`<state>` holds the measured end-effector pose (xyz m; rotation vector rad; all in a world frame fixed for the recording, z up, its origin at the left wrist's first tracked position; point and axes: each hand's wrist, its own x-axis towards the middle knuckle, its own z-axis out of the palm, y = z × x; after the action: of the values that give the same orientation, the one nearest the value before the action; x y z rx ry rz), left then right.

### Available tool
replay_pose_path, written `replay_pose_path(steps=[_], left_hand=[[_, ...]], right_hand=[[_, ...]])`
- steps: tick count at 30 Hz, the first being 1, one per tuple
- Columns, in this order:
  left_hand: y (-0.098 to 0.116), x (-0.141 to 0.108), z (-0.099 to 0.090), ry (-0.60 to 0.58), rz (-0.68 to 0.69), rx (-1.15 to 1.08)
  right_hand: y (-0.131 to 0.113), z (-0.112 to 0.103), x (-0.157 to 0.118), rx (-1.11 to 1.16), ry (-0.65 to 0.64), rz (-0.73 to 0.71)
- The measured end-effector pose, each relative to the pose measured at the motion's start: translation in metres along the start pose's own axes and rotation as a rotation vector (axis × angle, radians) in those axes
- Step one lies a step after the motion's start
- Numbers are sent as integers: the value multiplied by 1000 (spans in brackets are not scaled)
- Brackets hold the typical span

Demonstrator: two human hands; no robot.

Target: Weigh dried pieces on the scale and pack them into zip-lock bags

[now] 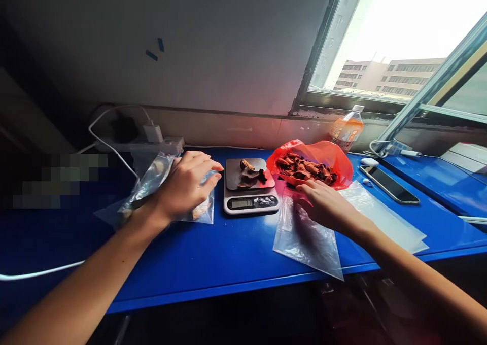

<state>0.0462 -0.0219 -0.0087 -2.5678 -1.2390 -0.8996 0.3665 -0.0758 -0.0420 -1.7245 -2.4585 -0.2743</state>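
Observation:
A digital kitchen scale [230, 175] bears a few dried brown slices [249, 174], one with a pale ridged face. My left hand [190, 182] hovers just left of the scale, fingers stretched out and nothing in them. Below it lie clear plastic bags [205, 214] with pale pieces inside. To the scale's right, an open red plastic bag [344, 162] is full of dried reddish-brown pieces [304, 167]. My right hand [323, 203] is at this bag's front rim, fingers curled together; what they pinch, if anything, is hidden. Under that hand lies a flat clear bag [308, 248].
Flat clear bags [388, 218] lie right of my right hand. Further right are a phone [391, 185], an earbud case [369, 162] and a loose earbud [367, 182]. An orange drink bottle [347, 129] stands by the window. A white charging cable [110, 147] runs at left.

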Motion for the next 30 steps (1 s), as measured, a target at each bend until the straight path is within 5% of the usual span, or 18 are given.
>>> replay_pose_path(steps=[5,20,25,30], left_hand=[[14,-2,8,-57,76,-48],[19,-4,1,-74,94,-102],[19,-4,-3,-8,158,-136],[12,-2,-11,126,115,-134]], right_hand=[[-3,26,2,-52,36,161],[5,36,4,174,168,105],[14,4,8,475,292,-97],[7,-53,17,553,238,-272]])
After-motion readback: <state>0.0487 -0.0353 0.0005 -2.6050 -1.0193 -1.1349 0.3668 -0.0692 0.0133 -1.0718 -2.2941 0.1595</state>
